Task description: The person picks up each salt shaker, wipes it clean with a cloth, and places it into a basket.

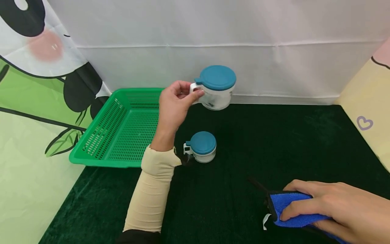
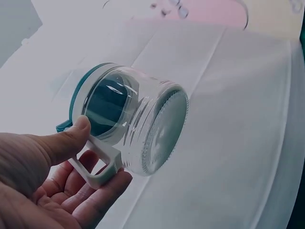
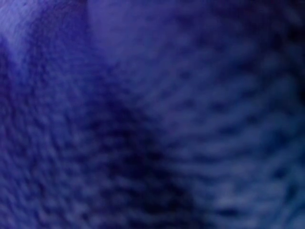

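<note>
My left hand grips the white handle of a clear glass jar with a blue lid, raised above the dark green cloth. In the left wrist view the jar is tilted, its ribbed base facing right, with the thumb and fingers of the hand around the handle. A second lidded jar of the same look stands upright on the cloth below. At the lower right, my right hand holds a folded blue towel with a black edge and a white tag. Blurred blue towel fills the right wrist view.
A green perforated plastic basket sits at the left, partly hidden behind the left forearm. The dark green cloth covers the table. A white backdrop rises along the back edge, with printed panels at both sides.
</note>
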A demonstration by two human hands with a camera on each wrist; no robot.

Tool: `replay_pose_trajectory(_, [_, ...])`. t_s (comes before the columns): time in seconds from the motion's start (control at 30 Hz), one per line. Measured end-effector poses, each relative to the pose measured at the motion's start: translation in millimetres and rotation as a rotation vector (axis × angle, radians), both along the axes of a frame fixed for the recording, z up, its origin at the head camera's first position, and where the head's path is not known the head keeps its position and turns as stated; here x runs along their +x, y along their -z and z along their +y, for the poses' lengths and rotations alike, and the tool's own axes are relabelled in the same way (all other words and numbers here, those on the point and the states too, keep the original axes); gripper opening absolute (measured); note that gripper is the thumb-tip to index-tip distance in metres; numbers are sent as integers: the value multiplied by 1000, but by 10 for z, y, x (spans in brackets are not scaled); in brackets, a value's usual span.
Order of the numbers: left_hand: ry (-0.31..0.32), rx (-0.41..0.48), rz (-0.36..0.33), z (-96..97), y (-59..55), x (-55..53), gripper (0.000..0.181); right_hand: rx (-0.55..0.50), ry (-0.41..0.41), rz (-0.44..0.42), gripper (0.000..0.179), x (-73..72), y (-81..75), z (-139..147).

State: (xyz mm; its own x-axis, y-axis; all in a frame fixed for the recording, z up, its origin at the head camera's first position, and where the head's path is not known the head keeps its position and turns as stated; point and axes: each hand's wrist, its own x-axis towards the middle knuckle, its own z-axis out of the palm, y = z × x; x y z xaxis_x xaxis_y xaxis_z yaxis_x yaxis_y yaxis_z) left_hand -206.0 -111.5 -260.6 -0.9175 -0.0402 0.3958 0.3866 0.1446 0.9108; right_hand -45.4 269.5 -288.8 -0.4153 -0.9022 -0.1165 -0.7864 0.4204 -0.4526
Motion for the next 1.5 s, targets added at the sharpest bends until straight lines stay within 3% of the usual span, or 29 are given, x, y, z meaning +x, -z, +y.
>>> replay_pose_trajectory(0.2, [-116, -30, -53, -474, 8, 54, 30, -6, 3, -7, 49, -5, 10, -5])
replay_pose_trajectory(0.53, [-267, -58, -163, -1213, 139, 164, 31, 15, 16, -37, 52, -22, 35, -7])
replay_pose_trajectory(0.8, [-378, -127, -293, -1651, 278, 211, 38, 59, 47, -64, 57, -52, 24, -9])
replay_pose_trajectory(0.93, [-388, -219, -376, -1803, 363, 232, 40, 64, 49, -63, 61, -59, 19, -20])
replay_pose_trajectory(1.17, [-375, -494, -459, -1906, 547, 300, 57, 58, 44, -63, 62, -62, 20, -26])
replay_pose_trajectory(1.5, [-342, -582, -519, -1950, 755, 282, 50, 49, 43, -73, 60, -65, 34, -39])
